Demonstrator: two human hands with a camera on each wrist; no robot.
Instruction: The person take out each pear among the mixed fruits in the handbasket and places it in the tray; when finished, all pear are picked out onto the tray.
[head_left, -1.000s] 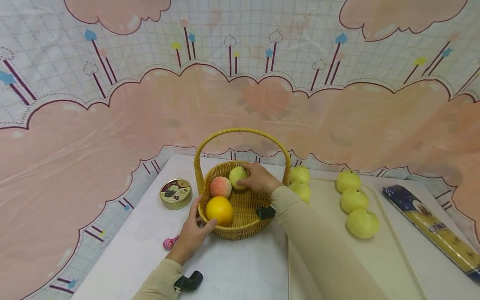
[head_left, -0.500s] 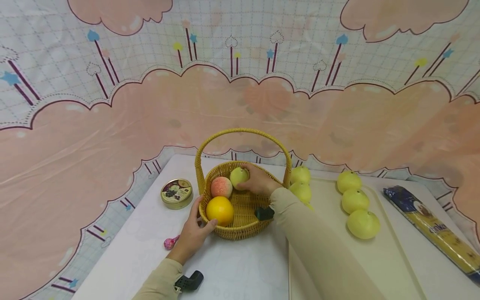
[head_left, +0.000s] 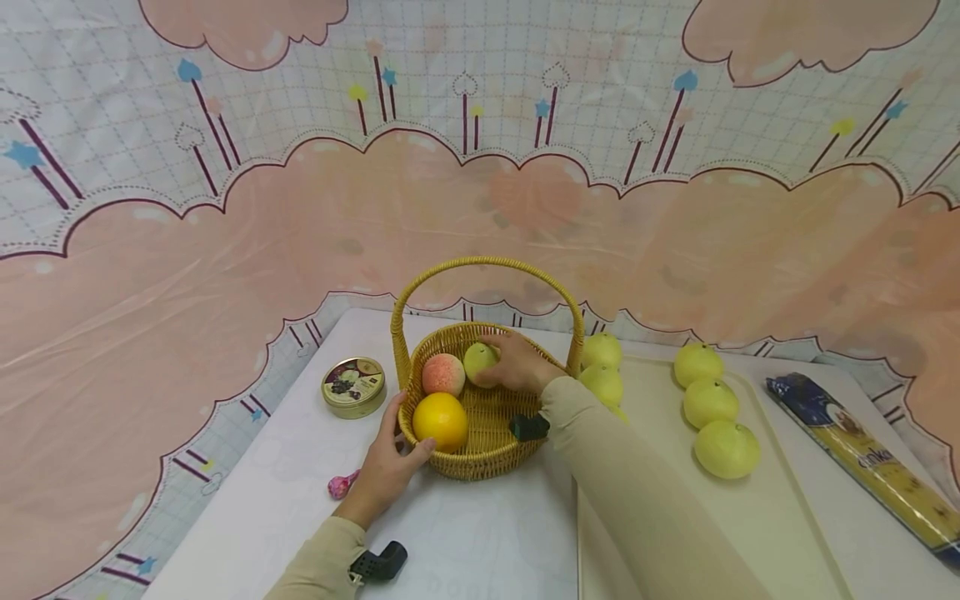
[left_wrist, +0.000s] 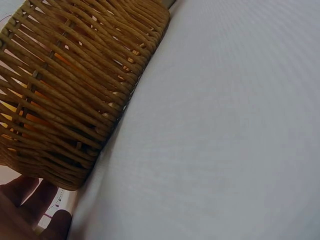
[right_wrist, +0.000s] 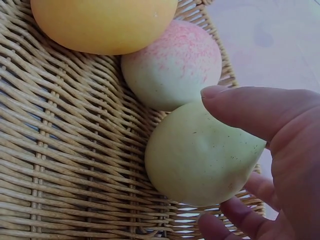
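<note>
A wicker basket [head_left: 480, 467] with a tall handle stands on the white table. In it lie an orange [head_left: 440, 422], a pink-and-white peach [head_left: 442, 375] and a round pale green fruit [head_left: 479, 362], whose one end is pointed in the right wrist view. My right hand [head_left: 517, 362] reaches over the basket's right side and holds the pale green fruit, thumb on one side, fingers round the other. The fruit is right beside the peach. My left hand [head_left: 386, 467] grips the basket's front left rim, thumb over the edge; its fingers [left_wrist: 37, 202] show beside the woven wall.
Right of the basket, a cream tray [head_left: 675, 517] bears several yellow-green fruits [head_left: 709, 402], some partly behind my sleeve. A long blue-and-yellow packet [head_left: 862, 458] lies at the far right. A round tin [head_left: 352, 388] and a pink-wrapped lollipop [head_left: 341, 485] are at the left.
The pale green fruit has shifted slightly right and toward me in the basket, with my right hand still around it. My left hand stays on the rim.
</note>
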